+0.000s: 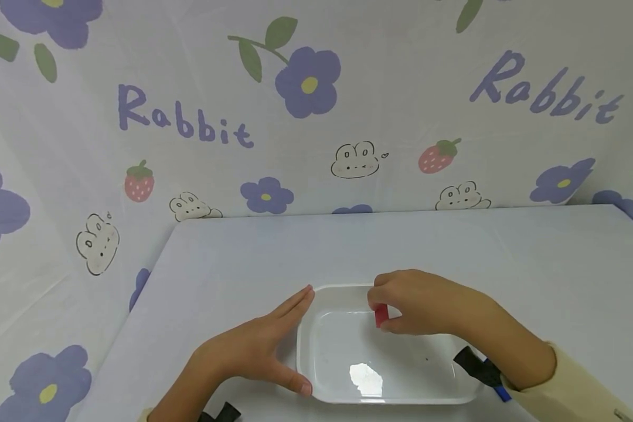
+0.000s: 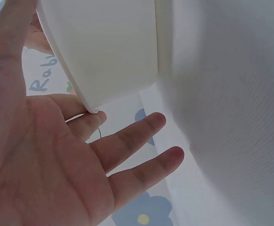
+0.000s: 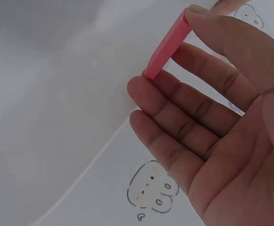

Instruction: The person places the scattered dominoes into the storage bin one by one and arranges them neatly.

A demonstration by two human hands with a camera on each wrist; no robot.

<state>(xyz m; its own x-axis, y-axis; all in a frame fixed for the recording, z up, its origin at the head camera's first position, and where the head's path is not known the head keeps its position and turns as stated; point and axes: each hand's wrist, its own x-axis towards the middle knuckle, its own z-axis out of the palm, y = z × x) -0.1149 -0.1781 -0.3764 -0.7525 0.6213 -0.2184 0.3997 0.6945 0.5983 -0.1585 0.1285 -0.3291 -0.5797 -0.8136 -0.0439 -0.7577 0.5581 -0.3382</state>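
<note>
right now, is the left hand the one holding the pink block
No, the right hand pinches the pink block, while the left hand is at the edge of the white tray.

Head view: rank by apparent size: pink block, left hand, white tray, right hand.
1. White tray
2. Left hand and right hand: too alike to rank
3. Pink block
</note>
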